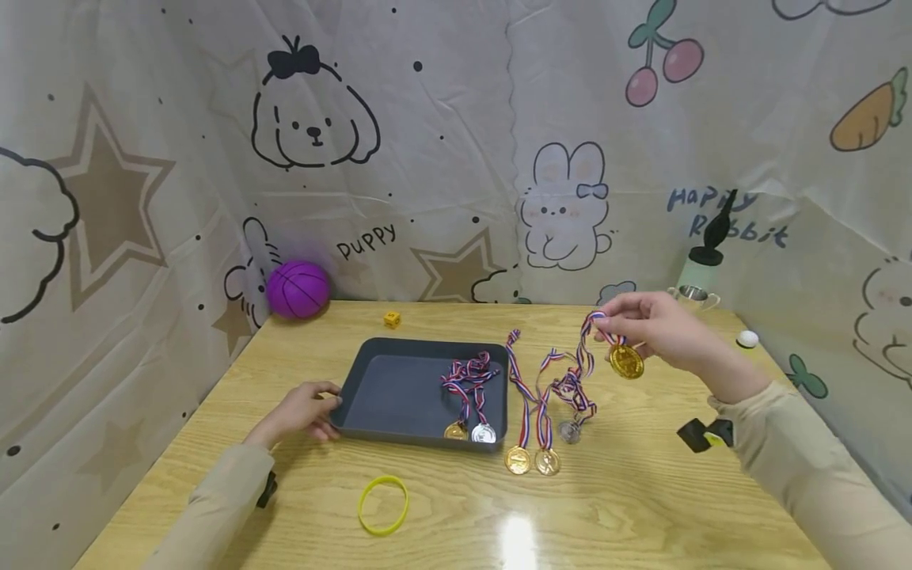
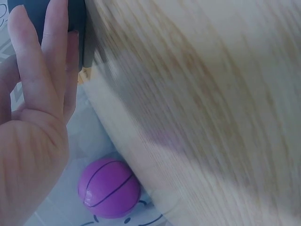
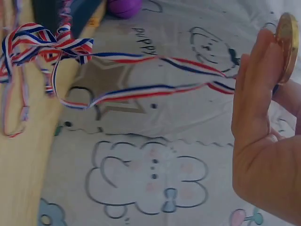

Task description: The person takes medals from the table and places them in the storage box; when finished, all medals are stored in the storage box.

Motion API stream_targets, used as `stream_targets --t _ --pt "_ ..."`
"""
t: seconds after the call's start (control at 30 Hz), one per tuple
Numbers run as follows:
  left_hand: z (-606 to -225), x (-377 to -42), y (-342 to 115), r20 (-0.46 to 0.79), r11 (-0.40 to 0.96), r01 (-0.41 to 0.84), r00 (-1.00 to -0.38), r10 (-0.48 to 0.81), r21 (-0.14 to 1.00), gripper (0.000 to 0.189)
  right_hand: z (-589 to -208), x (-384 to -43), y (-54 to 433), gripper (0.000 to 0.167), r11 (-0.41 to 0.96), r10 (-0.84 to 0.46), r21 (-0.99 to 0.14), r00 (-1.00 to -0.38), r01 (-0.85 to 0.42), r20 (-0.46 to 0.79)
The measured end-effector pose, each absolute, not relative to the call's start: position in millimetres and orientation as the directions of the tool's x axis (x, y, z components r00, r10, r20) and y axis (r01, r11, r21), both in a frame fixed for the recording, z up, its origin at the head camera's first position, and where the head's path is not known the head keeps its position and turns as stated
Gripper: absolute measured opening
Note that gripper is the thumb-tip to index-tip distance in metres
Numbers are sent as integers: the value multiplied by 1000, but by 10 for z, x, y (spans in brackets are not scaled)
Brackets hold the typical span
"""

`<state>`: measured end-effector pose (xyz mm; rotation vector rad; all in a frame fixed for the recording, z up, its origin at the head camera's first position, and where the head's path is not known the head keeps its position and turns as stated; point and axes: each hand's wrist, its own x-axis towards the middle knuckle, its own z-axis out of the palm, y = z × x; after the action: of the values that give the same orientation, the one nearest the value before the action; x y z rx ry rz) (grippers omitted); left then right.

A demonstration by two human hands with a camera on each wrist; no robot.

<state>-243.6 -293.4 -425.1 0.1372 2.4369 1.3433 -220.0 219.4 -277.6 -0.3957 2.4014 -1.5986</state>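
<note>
My right hand (image 1: pixel 659 331) pinches the striped ribbon of a gold medal (image 1: pixel 627 361), which hangs just below the fingers above the table. From the hand, the red, white and blue ribbon (image 3: pixel 160 89) stretches down to a tangled bunch of ribbons (image 1: pixel 572 386) beside the tray. A silver medal (image 1: pixel 569 431) and two gold medals (image 1: pixel 518 460) lie at the bunch's near side. With fairly straight fingers, my left hand (image 1: pixel 302 412) touches the left edge of the dark grey tray (image 1: pixel 392 392). Inside the tray's right part lie one gold medal (image 1: pixel 456 431) and one silver medal (image 1: pixel 484 433) with ribbons.
A yellow wristband (image 1: pixel 383 532) lies in front of the tray. Behind it are a yellow die (image 1: pixel 392 319) and a purple ball (image 1: pixel 298 290). At the back right stand a small trophy cup (image 1: pixel 691 297) and a black-topped bottle (image 1: pixel 705 257), with a white ball (image 1: pixel 747 339) nearby.
</note>
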Motion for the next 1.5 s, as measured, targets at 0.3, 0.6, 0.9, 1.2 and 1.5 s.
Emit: stream_targets --t 0.3,0.6,0.9,1.2,1.5 --pt "-4247 -2429 -2952 -258 539 -77 -928 268 839 44 -3446 -2272 2184 27 511 -395 -860 -892 -13 -221" --pt "-4260 -2442 -2966 -259 531 -77 -925 277 844 43 -4025 -2225 2203 22 532 -407 -845 -858 56 -313" --pt "-4257 -2427 -2957 -261 539 -82 -929 263 838 42 -3615 -2335 2410 22 417 -377 -906 -894 71 -243" --pt "-4256 -2411 -2928 -260 544 -83 -931 257 835 42 -3004 -2226 2502 5 276 -317 -961 -947 -33 -59" --pt "-4235 -2420 -2928 -258 542 -75 -928 270 837 44 -2724 -2144 2493 8 145 -286 -986 -957 -88 43"
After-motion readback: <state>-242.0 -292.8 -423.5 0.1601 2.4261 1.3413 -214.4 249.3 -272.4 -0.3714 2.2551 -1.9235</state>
